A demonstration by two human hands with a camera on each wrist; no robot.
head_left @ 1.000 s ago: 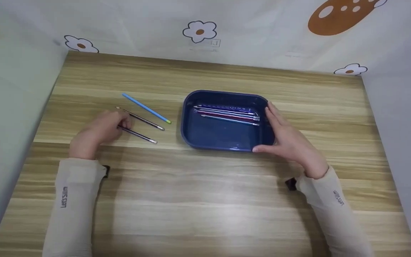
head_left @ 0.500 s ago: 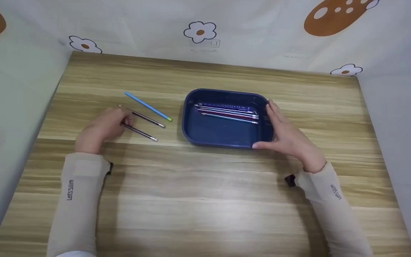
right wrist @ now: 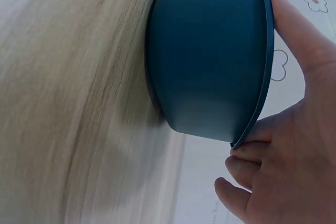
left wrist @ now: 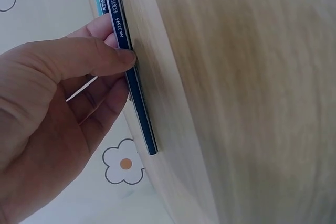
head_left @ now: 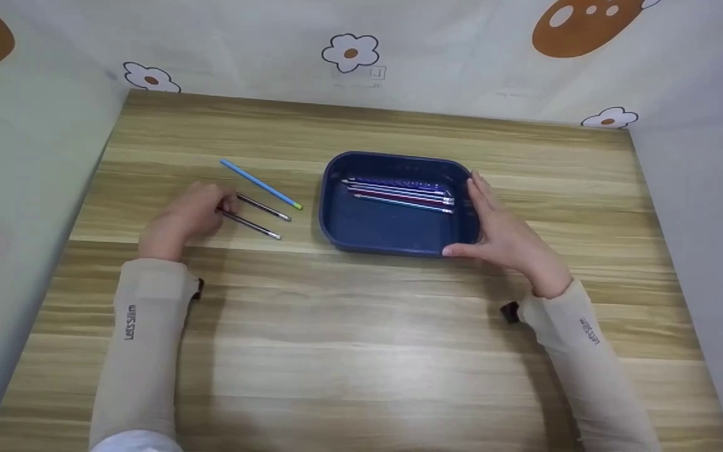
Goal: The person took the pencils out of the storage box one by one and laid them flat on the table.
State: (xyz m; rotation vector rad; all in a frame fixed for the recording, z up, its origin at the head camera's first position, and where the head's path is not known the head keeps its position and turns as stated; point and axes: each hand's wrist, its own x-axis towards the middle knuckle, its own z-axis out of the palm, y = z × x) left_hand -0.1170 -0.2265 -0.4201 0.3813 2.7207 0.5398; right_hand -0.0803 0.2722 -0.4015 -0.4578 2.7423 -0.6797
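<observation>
My left hand (head_left: 189, 216) pinches a dark pencil (left wrist: 139, 98) between thumb and fingers, low over the wooden table. In the head view this pencil (head_left: 253, 226) points its silver-capped end toward the box. Just beyond it lies a second dark pencil (head_left: 265, 208), its far end hidden by the hand. A light blue pencil (head_left: 261, 183) with a green end lies farther back. My right hand (head_left: 512, 242) grips the right end of a navy blue box (head_left: 386, 235), thumb at the front rim and fingers at the back corner. In the right wrist view the box's outer wall (right wrist: 210, 51) shows.
Several pencils (head_left: 402, 202) lie side by side inside the box, toward its back wall. The wooden table (head_left: 336, 351) ends at a pale wall covering (head_left: 261, 50) with printed flowers, at the back and on both sides.
My left hand has shifted slightly right and away with the dark pencil, and now covers the tip of the second one. My right hand keeps its grip on the box.
</observation>
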